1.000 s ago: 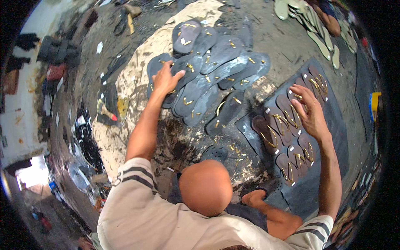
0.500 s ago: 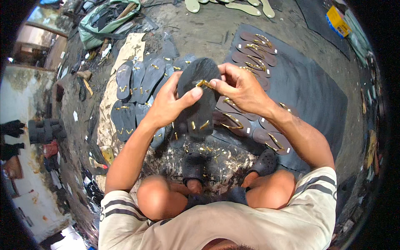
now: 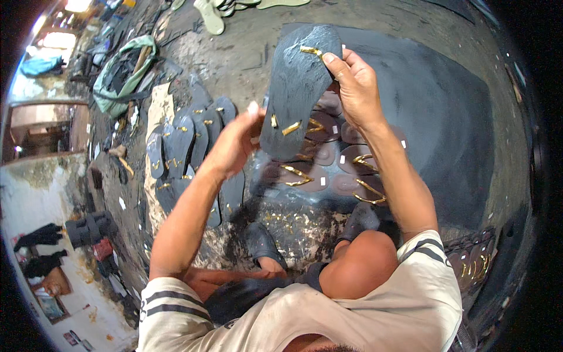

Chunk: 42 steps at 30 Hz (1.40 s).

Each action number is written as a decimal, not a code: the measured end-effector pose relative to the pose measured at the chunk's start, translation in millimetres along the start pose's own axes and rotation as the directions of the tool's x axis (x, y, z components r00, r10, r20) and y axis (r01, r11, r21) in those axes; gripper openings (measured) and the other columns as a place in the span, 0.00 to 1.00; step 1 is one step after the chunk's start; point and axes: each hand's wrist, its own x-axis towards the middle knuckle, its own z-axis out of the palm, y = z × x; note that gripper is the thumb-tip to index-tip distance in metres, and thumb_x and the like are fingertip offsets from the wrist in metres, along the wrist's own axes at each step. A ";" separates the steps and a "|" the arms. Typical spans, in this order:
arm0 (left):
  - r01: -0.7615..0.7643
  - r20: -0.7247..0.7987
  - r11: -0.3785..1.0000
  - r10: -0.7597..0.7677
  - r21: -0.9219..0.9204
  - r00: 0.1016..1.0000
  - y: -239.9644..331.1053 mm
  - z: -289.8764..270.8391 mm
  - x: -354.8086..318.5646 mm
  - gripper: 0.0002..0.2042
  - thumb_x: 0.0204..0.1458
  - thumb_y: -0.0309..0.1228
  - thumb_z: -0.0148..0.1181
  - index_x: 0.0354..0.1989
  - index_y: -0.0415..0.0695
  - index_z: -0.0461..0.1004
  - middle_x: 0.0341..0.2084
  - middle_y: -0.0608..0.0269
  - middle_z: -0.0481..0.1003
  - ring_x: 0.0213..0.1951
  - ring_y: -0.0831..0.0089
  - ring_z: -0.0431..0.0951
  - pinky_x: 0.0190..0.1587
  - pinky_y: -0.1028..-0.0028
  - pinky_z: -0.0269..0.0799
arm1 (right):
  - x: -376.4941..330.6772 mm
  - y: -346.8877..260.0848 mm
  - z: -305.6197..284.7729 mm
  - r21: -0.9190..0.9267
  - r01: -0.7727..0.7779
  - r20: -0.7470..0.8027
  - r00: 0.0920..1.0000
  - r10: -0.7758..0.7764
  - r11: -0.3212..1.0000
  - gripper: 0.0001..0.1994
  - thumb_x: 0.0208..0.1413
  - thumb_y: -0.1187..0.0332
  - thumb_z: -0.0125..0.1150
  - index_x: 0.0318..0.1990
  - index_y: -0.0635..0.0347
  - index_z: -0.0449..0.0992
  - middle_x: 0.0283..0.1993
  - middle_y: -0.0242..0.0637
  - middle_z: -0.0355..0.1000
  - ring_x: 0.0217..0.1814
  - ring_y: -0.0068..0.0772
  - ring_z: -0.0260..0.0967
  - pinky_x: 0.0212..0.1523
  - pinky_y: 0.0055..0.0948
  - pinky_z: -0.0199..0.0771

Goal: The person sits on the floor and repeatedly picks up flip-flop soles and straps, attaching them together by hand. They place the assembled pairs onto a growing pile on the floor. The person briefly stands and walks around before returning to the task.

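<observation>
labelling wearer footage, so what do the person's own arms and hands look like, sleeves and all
The person wears a pale beige shirt with short, loose sleeves. The left sleeve and right sleeve each carry dark stripes near the hem. Below them the forearms are bare. The left hand, somewhat blurred, and right hand show no gloves.

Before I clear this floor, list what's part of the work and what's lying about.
In use, apparently:
dark sole in the right hand
similar soles at left
brown sandals
dark mat beneath them

Lying about, seemingly:
green sack
pale soles at top
</observation>
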 end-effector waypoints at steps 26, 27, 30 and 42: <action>0.018 0.026 0.948 -0.010 -0.318 1.000 -42.1 128.0 140.6 0.26 0.63 0.51 0.45 0.53 0.38 0.69 0.28 0.67 0.71 0.29 0.77 0.72 0.39 0.72 0.74 | -43.3 21.6 -135.5 -0.834 0.436 0.350 0.892 -0.286 0.339 0.24 0.56 0.63 0.59 0.59 0.64 0.66 0.60 0.50 0.65 0.63 0.52 0.62 0.63 0.42 0.62; 0.042 0.093 0.962 -0.017 -0.271 0.996 -36.9 130.2 146.8 0.26 0.63 0.50 0.46 0.55 0.37 0.69 0.30 0.67 0.72 0.32 0.76 0.72 0.41 0.72 0.73 | -40.2 15.2 -150.3 -0.844 0.326 0.211 0.932 -0.295 0.427 0.22 0.58 0.65 0.56 0.58 0.64 0.66 0.58 0.49 0.67 0.61 0.50 0.64 0.62 0.41 0.63; -0.243 -0.102 0.855 0.322 0.458 0.941 -48.3 105.2 186.8 0.24 0.61 0.43 0.54 0.59 0.38 0.67 0.36 0.64 0.74 0.39 0.76 0.74 0.43 0.76 0.70 | -36.3 -10.1 -198.2 -0.616 0.050 -0.227 0.944 -0.238 0.786 0.16 0.63 0.70 0.49 0.56 0.66 0.65 0.51 0.43 0.70 0.54 0.36 0.69 0.58 0.33 0.66; 0.035 -0.193 0.738 0.130 0.673 0.972 -128.0 98.6 251.7 0.15 0.48 0.35 0.68 0.42 0.39 0.80 0.30 0.59 0.81 0.33 0.75 0.79 0.40 0.74 0.74 | -53.8 29.1 -301.1 -0.366 -0.417 -0.521 0.832 0.188 0.832 0.21 0.61 0.74 0.52 0.61 0.58 0.59 0.61 0.44 0.59 0.58 0.39 0.65 0.46 0.37 0.81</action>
